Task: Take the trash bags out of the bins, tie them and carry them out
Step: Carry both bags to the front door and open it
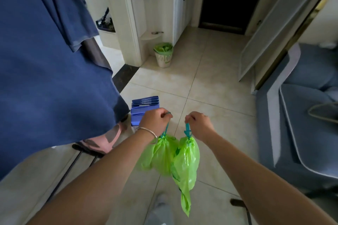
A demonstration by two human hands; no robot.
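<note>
Two small bright-green plastic trash bags are being held out in front of the body, each cinched at the neck by a teal drawstring. The left-hand bag (pixel 161 155) is being carried by the left hand (pixel 155 120), whose fingers are curled round the drawstring loop (pixel 166 128). The right-hand bag (pixel 185 162) is being gripped in the same way by the right hand (pixel 198 126), pinched on its own teal tie (pixel 187 130). The hands are being kept a little apart, while the two bags are hanging straight down, long axes vertical, and touching each other between the forearms.

Ahead and slightly left of the hands, a white slotted waste bin (pixel 163 58) lined with another green bag (pixel 163 48) is standing against the white cabinet base, well apart from the carried bags. It is lying closer to the left hand's side. Beyond it, a dark doorway (pixel 226 0) is being faced across the pale tiled floor (pixel 204 86).

Judging by this, the next move is being governed by that forward-left offset: the lined bin would be reached first by the left hand, though both hands are already occupied.
</note>
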